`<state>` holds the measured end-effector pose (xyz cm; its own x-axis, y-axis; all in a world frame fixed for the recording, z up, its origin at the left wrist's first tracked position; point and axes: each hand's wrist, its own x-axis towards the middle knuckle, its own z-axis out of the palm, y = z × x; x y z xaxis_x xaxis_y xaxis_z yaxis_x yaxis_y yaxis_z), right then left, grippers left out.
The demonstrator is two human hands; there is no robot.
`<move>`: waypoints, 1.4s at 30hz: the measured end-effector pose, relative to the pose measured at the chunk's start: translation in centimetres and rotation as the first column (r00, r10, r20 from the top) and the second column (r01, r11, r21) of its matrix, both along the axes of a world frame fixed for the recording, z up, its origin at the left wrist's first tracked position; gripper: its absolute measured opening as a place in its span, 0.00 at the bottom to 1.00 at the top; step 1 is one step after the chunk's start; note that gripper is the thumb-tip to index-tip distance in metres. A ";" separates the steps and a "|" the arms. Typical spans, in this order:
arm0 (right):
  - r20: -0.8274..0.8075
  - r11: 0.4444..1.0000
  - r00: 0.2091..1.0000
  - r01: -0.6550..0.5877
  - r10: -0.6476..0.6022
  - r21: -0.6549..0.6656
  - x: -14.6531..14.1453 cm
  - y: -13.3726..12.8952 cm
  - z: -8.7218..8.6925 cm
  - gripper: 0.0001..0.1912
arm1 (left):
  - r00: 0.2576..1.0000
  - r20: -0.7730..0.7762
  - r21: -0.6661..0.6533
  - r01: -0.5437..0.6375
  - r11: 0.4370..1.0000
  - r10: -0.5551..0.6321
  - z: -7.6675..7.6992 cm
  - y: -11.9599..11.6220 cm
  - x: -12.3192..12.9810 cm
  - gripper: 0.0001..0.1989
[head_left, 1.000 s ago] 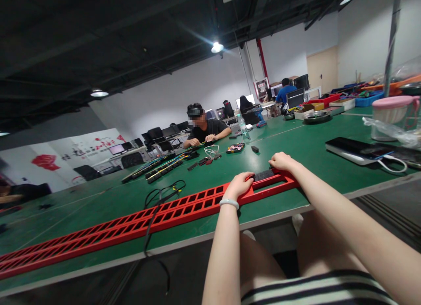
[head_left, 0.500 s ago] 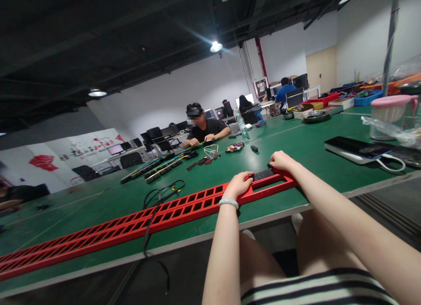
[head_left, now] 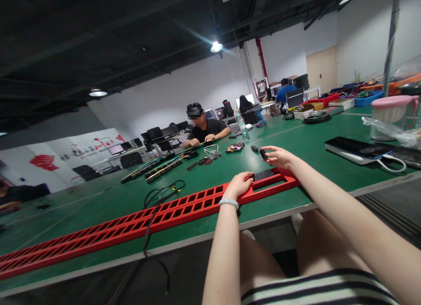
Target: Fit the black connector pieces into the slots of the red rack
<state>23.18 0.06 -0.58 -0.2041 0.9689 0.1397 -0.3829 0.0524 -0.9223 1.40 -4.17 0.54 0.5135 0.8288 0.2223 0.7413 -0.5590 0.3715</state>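
A long red slotted frame lies slantwise along the near edge of the green table. My left hand, with a pale bangle at its wrist, is closed over the frame near its right end. Its fingertips touch a dark textured strip set in the frame's far side; part of that strip is hidden under the fingers. Just above the right end of the frame, my right hand pinches a small black block between thumb and fingers. A similar black block rests on the table just beyond.
A black strap crosses the frame and hangs off the edge. Cable-and-block strips lie further left, near a co-worker across the table. A phone on a white power bank and a pink-lidded jar stand at right.
My right hand has lifted off the frame's right end and moved slightly left and away, with a small black block now showing in its fingers. The left hand stays put.
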 end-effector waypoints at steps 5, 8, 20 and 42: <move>-0.146 0.998 0.988 -0.051 0.045 -0.043 -0.3 0.3 -0.2 0.12 | 1.000 0.000 -0.011 -0.012 1.000 0.012 0.1 0.0 0.0 0.16; -0.163 0.995 0.983 -0.094 0.087 -0.037 -0.7 0.2 -0.4 0.16 | 1.000 0.004 -0.006 -0.001 1.000 0.001 0.1 -0.1 0.1 0.16; -0.009 0.941 0.942 -0.336 0.337 0.023 -1.1 -1.4 0.2 0.15 | 1.000 -0.009 -0.007 -0.004 1.000 0.004 0.0 0.1 0.0 0.16; 0.599 0.794 0.717 -0.571 0.358 0.209 -1.7 -3.7 1.5 0.17 | 0.998 -0.021 -0.003 0.066 0.998 -0.066 0.0 -0.3 -0.1 0.19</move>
